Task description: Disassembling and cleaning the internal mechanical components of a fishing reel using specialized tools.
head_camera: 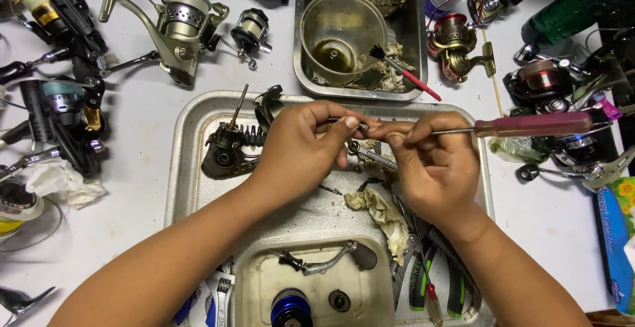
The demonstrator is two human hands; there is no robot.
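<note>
Steel, dull and stained, forms the large rectangular tray (198, 112) on the white table (132, 89) over which the work is done. Nearest the viewer, at six o'clock inside it, a smaller cream tub (254, 294) holds a silver crank handle with a dark knob (331, 259) and a blue spool (290, 306); green-handled pliers (423, 277) lie at five o'clock, beside a crumpled greasy rag (383, 214).

At the tray's centre the two hands meet. The left hand (301, 145) is closed, thumb and fingertips pinched on a small metal part (362, 127) that is largely hidden, so its shape cannot be told. The right hand (433, 168) is closed on the thin steel shaft of a screwdriver with a purple handle (532, 124), whose handle points to three o'clock and whose tip lies touching or just beside the part, at the left fingertips.

The step in hand is judged to be fine work on that small part with the tool's tip. The next move would call for a steady left pinch and light, well-aimed pressure from the tip, since so small a piece could easily be flicked away.

At nine o'clock from the hands, a black stripped reel body (225, 152) lies in the tray. Farther off, at twelve o'clock, a second steel tray (301, 36) holds a clear plastic cup (342, 29) and a red-handled brush (403, 70); several fishing reels (182, 26) are scattered around.
</note>
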